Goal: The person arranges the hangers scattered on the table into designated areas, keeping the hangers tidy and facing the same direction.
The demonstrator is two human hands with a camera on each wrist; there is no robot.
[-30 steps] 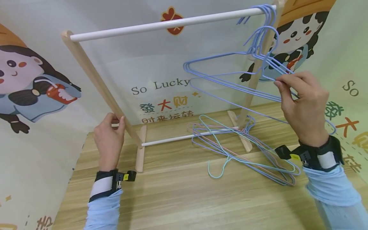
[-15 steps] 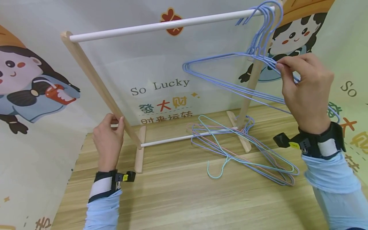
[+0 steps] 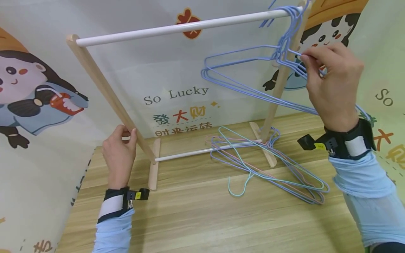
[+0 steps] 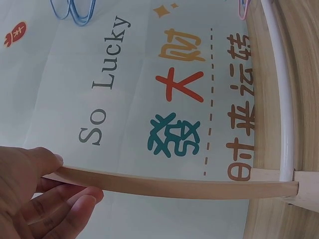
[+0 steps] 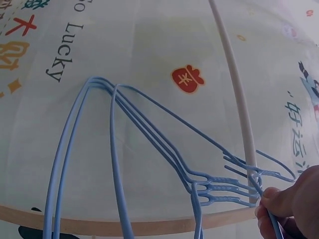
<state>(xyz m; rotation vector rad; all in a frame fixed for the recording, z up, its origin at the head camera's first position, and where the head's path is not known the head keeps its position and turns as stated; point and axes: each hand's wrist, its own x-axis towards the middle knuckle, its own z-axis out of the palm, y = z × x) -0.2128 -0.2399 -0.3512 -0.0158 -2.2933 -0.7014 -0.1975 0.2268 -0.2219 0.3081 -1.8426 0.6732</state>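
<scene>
My right hand (image 3: 336, 84) pinches the sloping shoulder of a blue wire hanger (image 3: 294, 52) between thumb and fingers. That hanger sits higher than several other blue hangers (image 5: 219, 188), which hang at the right end of the white rail (image 3: 190, 26). Its hook rises above the rail and is partly cut off by the head view's top edge. On the other side, my left hand (image 3: 118, 154) holds the rack's left wooden upright (image 3: 101, 80) low down; the left wrist view shows the thumb and fingers on either side of the wood (image 4: 174, 187).
Below the rack, several hangers lie overlapping on the wooden table (image 3: 190, 218), with a mint green hanger (image 3: 251, 173) on top of blue and pink ones. A lower white bar (image 3: 183, 154) joins the rack's feet. A printed backdrop (image 3: 158, 70) stands behind.
My right hand has risen with the pinched hanger. Its hook went from below the rail, up past the rail's right end, to above it. My left hand stays on the upright.
</scene>
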